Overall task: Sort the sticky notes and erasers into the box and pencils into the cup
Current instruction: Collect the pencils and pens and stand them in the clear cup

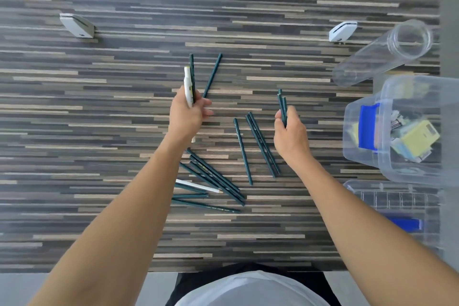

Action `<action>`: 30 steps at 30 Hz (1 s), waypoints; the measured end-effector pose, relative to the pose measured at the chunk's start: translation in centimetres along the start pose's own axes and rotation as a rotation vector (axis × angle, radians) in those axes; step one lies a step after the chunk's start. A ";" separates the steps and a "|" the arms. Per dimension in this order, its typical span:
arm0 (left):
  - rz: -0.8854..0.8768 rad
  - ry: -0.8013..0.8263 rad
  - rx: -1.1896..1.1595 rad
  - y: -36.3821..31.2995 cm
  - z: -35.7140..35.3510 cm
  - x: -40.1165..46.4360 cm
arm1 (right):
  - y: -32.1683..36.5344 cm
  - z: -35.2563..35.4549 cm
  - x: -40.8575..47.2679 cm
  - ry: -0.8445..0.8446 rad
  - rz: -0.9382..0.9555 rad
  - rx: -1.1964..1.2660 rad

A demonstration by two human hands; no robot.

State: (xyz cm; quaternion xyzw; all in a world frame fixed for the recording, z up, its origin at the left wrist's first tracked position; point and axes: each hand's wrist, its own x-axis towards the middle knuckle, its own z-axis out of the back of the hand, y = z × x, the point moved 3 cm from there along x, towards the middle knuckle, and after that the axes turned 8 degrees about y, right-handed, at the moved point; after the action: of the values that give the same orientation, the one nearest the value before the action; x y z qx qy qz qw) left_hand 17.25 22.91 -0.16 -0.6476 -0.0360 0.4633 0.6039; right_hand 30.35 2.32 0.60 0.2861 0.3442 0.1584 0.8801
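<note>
Table (124, 112): laminate in narrow horizontal strips of dark grey, brown and pale beige. Pencils on the table (216, 181): dark teal-green, faint yellow print on some; one white pencil (196, 186) among them. Pencils in the left hand (191, 74): dark teal-green, beside a white marker (187, 87) with dark lettering. Pencils in the right hand (282, 107): dark teal-green. Cup (382, 53): clear, colourless. Box (397, 131): clear plastic with a blue latch (368, 126); inside, pale yellow and light blue sticky notes (417, 139). Lid (397, 208): clear, with blue clip (404, 223). Two clips on the table (78, 25): white.
</note>
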 end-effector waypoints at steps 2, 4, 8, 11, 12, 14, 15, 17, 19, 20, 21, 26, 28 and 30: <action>-0.005 -0.008 -0.089 -0.5 -0.8 -1.2 | 0.7 0.6 -0.8 -0.005 0.009 0.150; -0.033 0.007 -0.134 -1.2 -1.8 -2.3 | 1.4 1.2 -1.7 -0.033 0.026 0.305; -0.037 0.060 -0.252 -3.2 -4.6 -4.3 | 2.3 2.8 -3.4 -0.121 -0.011 0.481; -0.073 0.110 -0.303 -5.0 -7.1 -5.7 | 2.2 3.9 -4.3 -0.119 -0.067 0.667; -0.097 0.129 -0.312 -5.7 -7.9 -6.2 | 2.3 4.3 -4.6 -0.120 -0.073 0.697; -0.153 0.165 -0.326 -7.0 -9.7 -7.3 | 2.4 5.6 -5.4 -0.141 -0.036 0.728; -0.169 0.177 -0.332 -7.5 -10.6 -7.7 | 2.4 6.3 -5.7 -0.154 -0.004 0.750; -0.193 0.209 -0.346 -8.7 -12.9 -8.9 | 2.0 8.3 -6.4 -0.185 0.056 0.814; -0.211 0.239 -0.362 -9.2 -14.2 -9.5 | 1.9 9.2 -6.5 -0.181 0.092 0.836; -0.227 0.251 -0.366 -9.6 -15.1 -9.8 | 1.8 10.0 -6.6 -0.187 0.104 0.838; -0.237 0.257 -0.370 -10.1 -15.9 -10.1 | 1.7 10.9 -6.8 -0.197 0.119 0.845; -0.322 0.274 -0.399 -13.2 -19.8 -11.3 | 0.5 15.8 -6.8 -0.250 0.201 0.930; -0.365 0.290 -0.417 -14.7 -21.3 -11.3 | 0.2 17.8 -6.5 -0.260 0.228 0.953; -0.395 0.279 -0.444 -16.1 -22.7 -11.1 | 0.0 19.6 -6.1 -0.273 0.250 0.980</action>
State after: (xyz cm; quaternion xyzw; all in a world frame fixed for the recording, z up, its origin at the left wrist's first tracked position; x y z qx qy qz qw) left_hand 33.85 3.52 15.55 -0.8012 -0.1782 0.2249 0.5252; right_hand 39.63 -8.32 15.49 0.7214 0.2232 0.0438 0.6541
